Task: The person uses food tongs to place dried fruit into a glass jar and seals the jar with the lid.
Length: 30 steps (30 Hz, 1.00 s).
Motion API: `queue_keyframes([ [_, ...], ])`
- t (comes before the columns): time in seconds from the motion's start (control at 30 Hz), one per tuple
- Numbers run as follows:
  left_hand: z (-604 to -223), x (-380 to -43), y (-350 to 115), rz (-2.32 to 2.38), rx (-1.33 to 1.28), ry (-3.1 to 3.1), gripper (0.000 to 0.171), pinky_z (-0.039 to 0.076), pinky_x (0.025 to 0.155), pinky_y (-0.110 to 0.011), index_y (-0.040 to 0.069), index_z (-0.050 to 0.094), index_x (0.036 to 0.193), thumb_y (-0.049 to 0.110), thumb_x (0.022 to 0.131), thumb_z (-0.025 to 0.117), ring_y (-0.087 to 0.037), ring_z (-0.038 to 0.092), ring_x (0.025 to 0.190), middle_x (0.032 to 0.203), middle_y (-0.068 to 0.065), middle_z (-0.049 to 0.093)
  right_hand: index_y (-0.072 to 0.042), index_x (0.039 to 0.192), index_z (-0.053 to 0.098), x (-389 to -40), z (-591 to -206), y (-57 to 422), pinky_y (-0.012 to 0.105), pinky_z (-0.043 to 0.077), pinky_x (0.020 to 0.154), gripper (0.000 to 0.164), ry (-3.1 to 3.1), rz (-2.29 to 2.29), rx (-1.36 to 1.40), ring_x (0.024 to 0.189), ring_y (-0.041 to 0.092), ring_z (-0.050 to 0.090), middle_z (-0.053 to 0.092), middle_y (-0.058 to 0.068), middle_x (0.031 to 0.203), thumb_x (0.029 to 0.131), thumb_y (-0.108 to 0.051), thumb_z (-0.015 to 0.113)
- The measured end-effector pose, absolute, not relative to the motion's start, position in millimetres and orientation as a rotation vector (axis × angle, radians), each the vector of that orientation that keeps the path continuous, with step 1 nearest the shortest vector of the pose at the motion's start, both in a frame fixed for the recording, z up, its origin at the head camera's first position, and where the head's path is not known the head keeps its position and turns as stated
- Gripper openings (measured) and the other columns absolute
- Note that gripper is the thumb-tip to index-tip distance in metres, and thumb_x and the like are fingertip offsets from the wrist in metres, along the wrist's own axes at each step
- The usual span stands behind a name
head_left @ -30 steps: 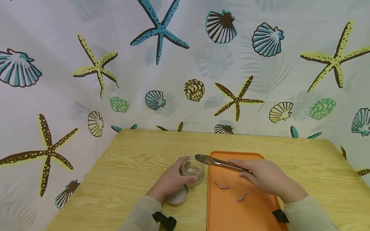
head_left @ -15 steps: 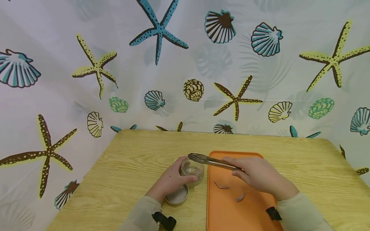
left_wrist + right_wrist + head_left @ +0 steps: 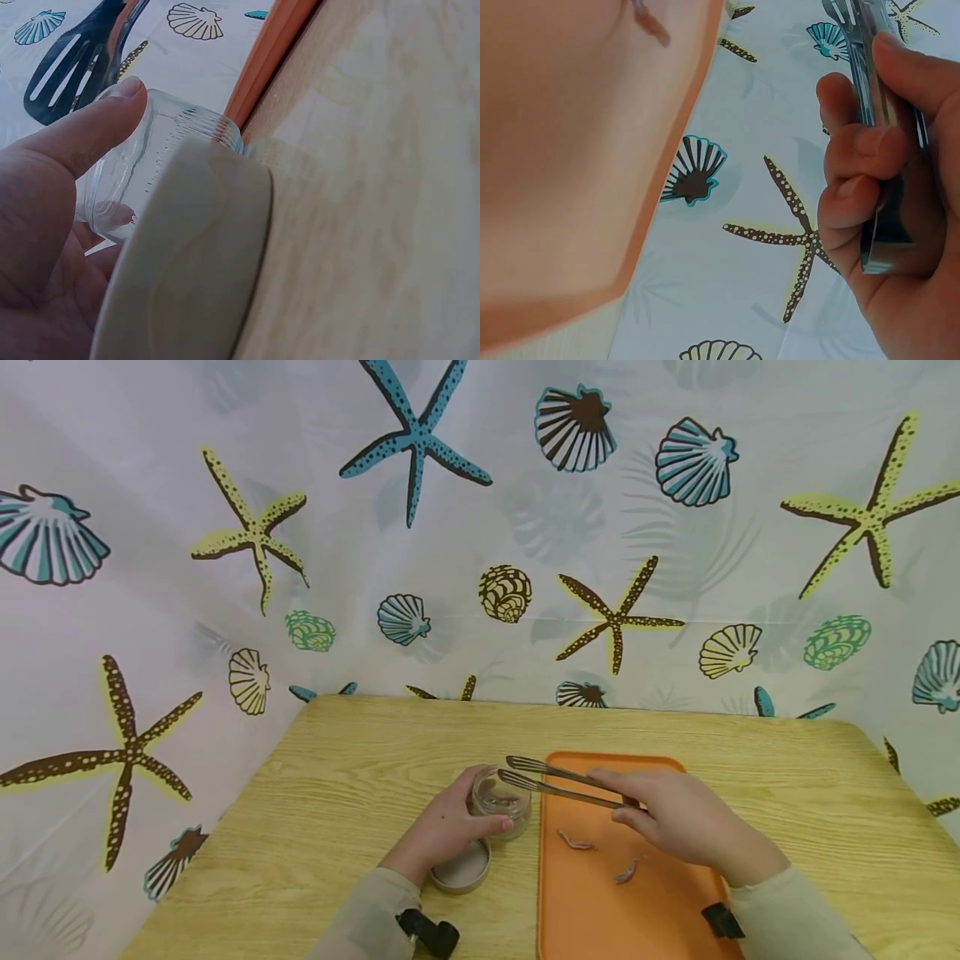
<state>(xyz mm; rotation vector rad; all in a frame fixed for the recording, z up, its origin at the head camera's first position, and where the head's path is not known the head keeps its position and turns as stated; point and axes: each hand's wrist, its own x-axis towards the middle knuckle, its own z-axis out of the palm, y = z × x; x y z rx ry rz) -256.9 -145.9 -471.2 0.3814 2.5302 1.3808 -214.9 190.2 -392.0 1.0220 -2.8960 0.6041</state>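
My left hand (image 3: 442, 828) grips a clear glass jar (image 3: 504, 828), thumb on the near side and fingers behind it. A small dark piece shows inside the jar; in the left wrist view a pinkish bit (image 3: 114, 215) shows through the glass near the mouth. My right hand (image 3: 682, 817) holds metal tongs (image 3: 889, 112), fingers curled round the handles. The tongs' slotted ends (image 3: 517, 779) stand spread apart over the jar's mouth, nothing between them. Two pinkish-grey, worm-like pieces, one curved (image 3: 576, 842) and one shorter (image 3: 626, 872), lie on the orange tray (image 3: 600, 927).
Beside the jar, near my left wrist, a round lid (image 3: 461, 870) lies on the wooden table (image 3: 360, 752). The orange tray is to the jar's right. A patterned curtain (image 3: 465, 527) with starfish and shells hangs behind and at both sides.
The tongs came left over the jar with their ends together, then spread apart. A small dark piece now shows inside the jar. The left hand has stayed in place.
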Motion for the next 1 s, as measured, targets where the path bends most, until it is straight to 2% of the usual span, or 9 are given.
queue_keyframes([
  [0.2,-470.0,-256.0,-145.6,1.408,0.38,2.514,0.091,0.033,0.109,-0.059,0.027,0.035,0.157,0.053,0.083,0.081,-0.032,0.04,0.142,0.152,-0.004,0.048,-0.028,0.151,0.052,-210.1,-398.3,202.0,0.028,0.045,0.062,0.053,-2.901,0.583,0.982,0.076,-0.001,0.056,0.068,-0.012,0.108,0.1,-0.031,0.066],
  [0.43,-466.7,-254.3,-145.5,1.417,0.368,2.509,0.09,0.033,0.109,-0.058,0.03,0.035,0.156,0.052,0.083,0.081,-0.031,0.042,0.141,0.151,-0.004,0.049,-0.029,0.15,0.052,-206.0,-405.7,217.9,0.031,0.05,0.067,0.051,-2.892,0.58,0.963,0.084,0.001,0.062,0.07,-0.009,0.115,0.101,-0.036,0.064],
  [0.6,-466.6,-254.5,-144.8,1.39,0.36,2.538,0.09,0.035,0.108,-0.058,0.03,0.035,0.156,0.054,0.082,0.081,-0.032,0.043,0.139,0.151,-0.004,0.05,-0.029,0.15,0.053,-202.1,-409.4,225.3,0.033,0.051,0.071,0.053,-2.915,0.562,0.945,0.088,0.001,0.062,0.07,-0.005,0.12,0.1,-0.029,0.067],
  [0.83,-467.6,-254.2,-144.3,1.394,0.352,2.531,0.09,0.034,0.108,-0.059,0.03,0.036,0.156,0.053,0.083,0.082,-0.032,0.042,0.14,0.151,-0.003,0.049,-0.032,0.15,0.053,-196.5,-413.0,234.4,0.029,0.045,0.065,0.055,-2.966,0.547,0.897,0.077,0.0,0.054,0.068,-0.014,0.106,0.098,-0.025,0.07],
  [0.9,-467.5,-253.8,-144.3,1.396,0.351,2.529,0.09,0.034,0.108,-0.059,0.03,0.036,0.156,0.052,0.082,0.082,-0.032,0.042,0.14,0.151,-0.003,0.049,-0.031,0.149,0.053,-195.2,-414.2,236.9,0.029,0.044,0.064,0.055,-2.969,0.539,0.896,0.077,0.0,0.054,0.069,-0.013,0.106,0.097,-0.025,0.07],
  [1.0,-467.3,-253.4,-144.4,1.4,0.352,2.524,0.09,0.034,0.109,-0.059,0.03,0.036,0.156,0.053,0.082,0.082,-0.032,0.041,0.141,0.151,-0.003,0.049,-0.031,0.149,0.055,-193.2,-416.4,240.0,0.031,0.047,0.066,0.055,-2.969,0.518,0.901,0.083,0.003,0.06,0.071,-0.007,0.115,0.097,-0.026,0.071],
])
